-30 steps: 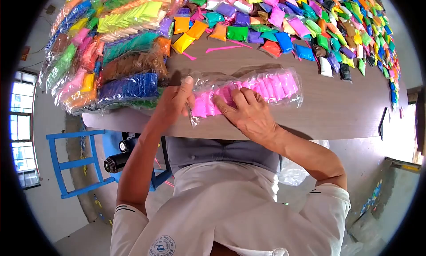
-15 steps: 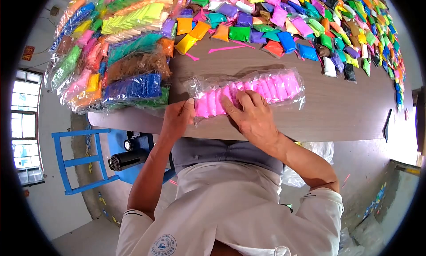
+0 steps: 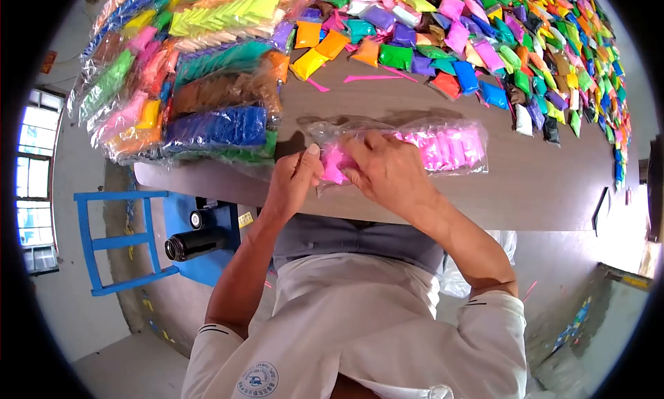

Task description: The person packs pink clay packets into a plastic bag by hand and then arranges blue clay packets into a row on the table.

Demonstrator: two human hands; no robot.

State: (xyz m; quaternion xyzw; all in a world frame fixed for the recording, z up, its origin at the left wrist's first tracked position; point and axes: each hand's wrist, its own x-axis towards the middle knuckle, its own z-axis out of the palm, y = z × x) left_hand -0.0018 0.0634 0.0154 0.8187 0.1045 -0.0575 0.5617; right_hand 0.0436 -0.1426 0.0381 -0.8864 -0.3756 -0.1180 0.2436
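Note:
In front of me on the brown table lies a clear plastic bag (image 3: 453, 148) with a row of pink packets inside. My left hand (image 3: 296, 177) pinches the bag's left end between thumb and fingers. Over the left part of the row, my right hand (image 3: 389, 169) bends its fingers down onto the pink packets, thumb toward the left hand. Its fingertips are partly hidden against the plastic. The right half of the row shows uncovered, the packets standing side by side.
Filled bags of coloured packets (image 3: 218, 129) are stacked at the left. A wide heap of loose coloured packets (image 3: 456, 35) covers the table's far side, with pink strips (image 3: 370, 78) before it. Below left, a black flask (image 3: 197, 245) lies on a blue chair (image 3: 121, 243).
My right hand has slid left along the row toward my left hand, uncovering more packets on the right. The whole view has shifted slightly.

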